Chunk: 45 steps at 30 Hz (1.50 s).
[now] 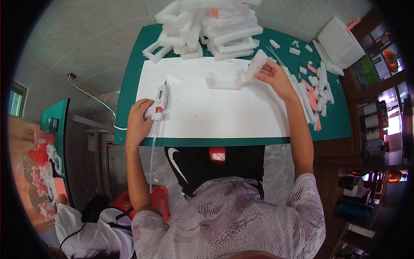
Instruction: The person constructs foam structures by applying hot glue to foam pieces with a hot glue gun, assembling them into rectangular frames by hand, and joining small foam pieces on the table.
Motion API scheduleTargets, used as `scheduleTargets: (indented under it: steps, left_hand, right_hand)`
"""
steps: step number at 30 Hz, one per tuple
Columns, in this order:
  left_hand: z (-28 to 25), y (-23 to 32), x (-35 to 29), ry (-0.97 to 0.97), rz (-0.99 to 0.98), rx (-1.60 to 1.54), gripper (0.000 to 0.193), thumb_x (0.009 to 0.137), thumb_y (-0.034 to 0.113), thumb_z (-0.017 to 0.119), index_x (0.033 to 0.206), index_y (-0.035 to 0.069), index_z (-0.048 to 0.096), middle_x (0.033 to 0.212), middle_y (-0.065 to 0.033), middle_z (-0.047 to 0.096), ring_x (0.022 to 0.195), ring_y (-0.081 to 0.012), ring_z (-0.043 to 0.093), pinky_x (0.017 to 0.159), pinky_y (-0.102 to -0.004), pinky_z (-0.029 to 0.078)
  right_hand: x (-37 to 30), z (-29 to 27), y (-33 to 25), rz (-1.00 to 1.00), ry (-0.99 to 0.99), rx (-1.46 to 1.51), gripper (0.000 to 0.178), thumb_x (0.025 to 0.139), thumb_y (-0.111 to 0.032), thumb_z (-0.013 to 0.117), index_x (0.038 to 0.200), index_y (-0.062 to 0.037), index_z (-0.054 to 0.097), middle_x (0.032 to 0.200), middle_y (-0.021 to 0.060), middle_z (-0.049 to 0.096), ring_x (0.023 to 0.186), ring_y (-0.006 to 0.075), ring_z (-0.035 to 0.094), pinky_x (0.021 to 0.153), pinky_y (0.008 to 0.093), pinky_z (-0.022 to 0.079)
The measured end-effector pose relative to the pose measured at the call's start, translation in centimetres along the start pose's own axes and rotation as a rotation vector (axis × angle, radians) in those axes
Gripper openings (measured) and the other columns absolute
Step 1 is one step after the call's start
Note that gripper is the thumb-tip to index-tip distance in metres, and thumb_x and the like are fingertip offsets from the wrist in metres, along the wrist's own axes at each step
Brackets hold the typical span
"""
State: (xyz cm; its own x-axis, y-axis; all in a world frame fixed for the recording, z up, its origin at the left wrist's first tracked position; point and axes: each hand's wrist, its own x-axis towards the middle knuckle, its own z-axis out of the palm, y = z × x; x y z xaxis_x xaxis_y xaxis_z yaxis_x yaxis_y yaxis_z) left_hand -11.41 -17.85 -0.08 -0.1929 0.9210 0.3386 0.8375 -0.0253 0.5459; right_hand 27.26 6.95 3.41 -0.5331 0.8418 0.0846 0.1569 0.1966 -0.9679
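White foam strip is in the right hand, above the far right part of a white board. This hand pinches the strip between its thumb and its fingers, and the strip stands tilted, with its upper end leaning to the right. Just beside its lower end, on the left, is a shallow U-shaped foam part, which lies on the board; I cannot tell if the two are touching there.

The left hand is closed around the handle of a white hot glue gun, near the left edge of the board. The nozzle points to the far side of the table, and from the back of the gun a long translucent glue stick comes out and reaches past the near edge of the green tabletop.

At the far edge there is a tall, uneven pile of white foam frames. To the right of the board, white and pink foam offcuts lie scattered, and a large white foam block is at the far right corner. On the lower left, a co-worker in a white shirt is near another table, and a red plastic stool stands partly behind the person's left forearm.
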Motion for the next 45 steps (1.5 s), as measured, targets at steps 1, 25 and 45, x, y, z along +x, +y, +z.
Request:
scheduleTargets:
  steps: [1,25,45]
  left_hand:
    - [0.0,0.2,-0.1,0.002,-0.011,-0.008,0.043,0.071,0.001,0.069,0.114,-0.001,0.064,0.118,-0.0116,0.061,0.104,-0.0305,0.056,0.090,-0.0362,0.046]
    - [-0.9,-0.9,0.2,-0.134,-0.072,-0.038,0.052,0.068,-0.004,0.065,0.120,0.000,0.062,0.128,-0.0120,0.056,0.117,-0.0315,0.052,0.102,-0.0367,0.041]
    - [1.7,7.7,7.3,-0.091,0.084,-0.230,0.026,0.083,0.009,0.065,0.108,0.003,0.065,0.108,-0.0136,0.065,0.088,-0.0258,0.061,0.080,-0.0322,0.049]
  right_hand:
    - [0.1,0.1,0.2,-0.012,0.017,-0.047,0.055,0.081,-0.013,0.075,0.128,0.0052,0.053,0.119,0.0134,0.060,0.108,0.0211,0.060,0.095,0.0298,0.046]
    - [1.0,4.2,-5.3,-0.250,-0.176,-0.792,0.041,0.085,-0.011,0.068,0.126,-0.0090,0.063,0.119,0.0155,0.065,0.096,0.0243,0.064,0.081,0.0317,0.055]
    - [1.7,6.5,-6.5,-0.308,-0.323,-1.168,0.041,0.082,-0.008,0.063,0.123,-0.0054,0.063,0.101,0.0187,0.065,0.098,0.0324,0.061,0.089,0.0392,0.048]
